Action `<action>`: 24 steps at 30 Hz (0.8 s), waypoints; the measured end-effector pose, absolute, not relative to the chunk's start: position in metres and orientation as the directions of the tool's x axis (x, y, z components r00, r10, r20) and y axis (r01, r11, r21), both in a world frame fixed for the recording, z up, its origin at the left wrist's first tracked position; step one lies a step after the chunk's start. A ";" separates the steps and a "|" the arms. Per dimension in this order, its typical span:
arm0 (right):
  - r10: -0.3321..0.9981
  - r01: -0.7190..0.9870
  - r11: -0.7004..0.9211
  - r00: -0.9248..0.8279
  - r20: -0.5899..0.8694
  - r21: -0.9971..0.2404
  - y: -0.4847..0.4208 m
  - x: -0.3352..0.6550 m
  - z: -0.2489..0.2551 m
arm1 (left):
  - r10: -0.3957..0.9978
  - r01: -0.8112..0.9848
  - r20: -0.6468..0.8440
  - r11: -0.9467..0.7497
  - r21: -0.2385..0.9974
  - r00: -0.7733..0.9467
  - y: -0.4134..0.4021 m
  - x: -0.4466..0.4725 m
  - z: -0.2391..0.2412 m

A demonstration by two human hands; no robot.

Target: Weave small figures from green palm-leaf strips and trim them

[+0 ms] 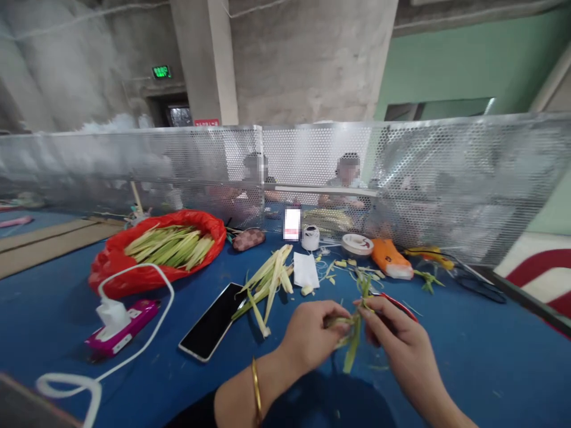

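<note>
Between my hands is a small bundle of green husk strips (354,345), its ends pointing up and down. My left hand (312,333), with a gold bangle at the wrist, is closed on the bundle from the left. The fingertips of my right hand (392,333) pinch its upper part. Beyond my left hand lies a loose pile of pale green husk leaves (270,279), partly over a dark-screened phone (212,324). Red-handled scissors (399,304) lie partly hidden behind my right hand.
A red plastic bag (111,261) full of husk leaves stands left, near a purple power strip (125,327) with a white cable. A roll of tape (357,244), white thread spool (310,238) and orange tissue pack (390,258) line the back, before a perforated metal divider (446,184). Two people sit beyond.
</note>
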State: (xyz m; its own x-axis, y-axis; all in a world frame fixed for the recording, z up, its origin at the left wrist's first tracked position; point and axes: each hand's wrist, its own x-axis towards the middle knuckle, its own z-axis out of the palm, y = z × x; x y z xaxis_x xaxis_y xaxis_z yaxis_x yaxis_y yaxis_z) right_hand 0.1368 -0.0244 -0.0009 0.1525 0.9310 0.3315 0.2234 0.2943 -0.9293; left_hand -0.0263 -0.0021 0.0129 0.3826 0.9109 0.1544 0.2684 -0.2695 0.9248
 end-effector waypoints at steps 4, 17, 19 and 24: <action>0.979 -0.031 0.156 0.137 0.151 -0.987 -0.020 0.141 0.005 | 0.914 0.407 0.225 -0.358 0.840 0.338 0.006 -0.036 0.020; 0.980 -0.004 0.134 0.151 0.132 -0.991 -0.019 0.132 0.005 | 0.919 0.220 0.302 -0.358 0.907 0.253 -0.012 -0.024 0.013; 0.965 0.039 0.190 0.176 0.194 -0.981 -0.021 0.129 0.004 | 0.934 0.167 0.215 -0.269 0.948 0.285 -0.013 -0.022 0.010; 0.938 0.121 0.265 0.198 0.285 -0.957 -0.027 0.123 -0.002 | 0.920 0.027 0.146 -0.168 0.985 0.365 -0.015 -0.017 0.013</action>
State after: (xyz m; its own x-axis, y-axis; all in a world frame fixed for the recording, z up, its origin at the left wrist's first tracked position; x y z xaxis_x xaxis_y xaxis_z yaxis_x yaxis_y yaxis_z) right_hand 0.1233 -0.0267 -0.0016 0.1984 0.9378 0.2850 0.1210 0.2651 -0.9566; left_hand -0.0165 -0.0145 0.0127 0.3647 0.9195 0.1465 0.0269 -0.1677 0.9855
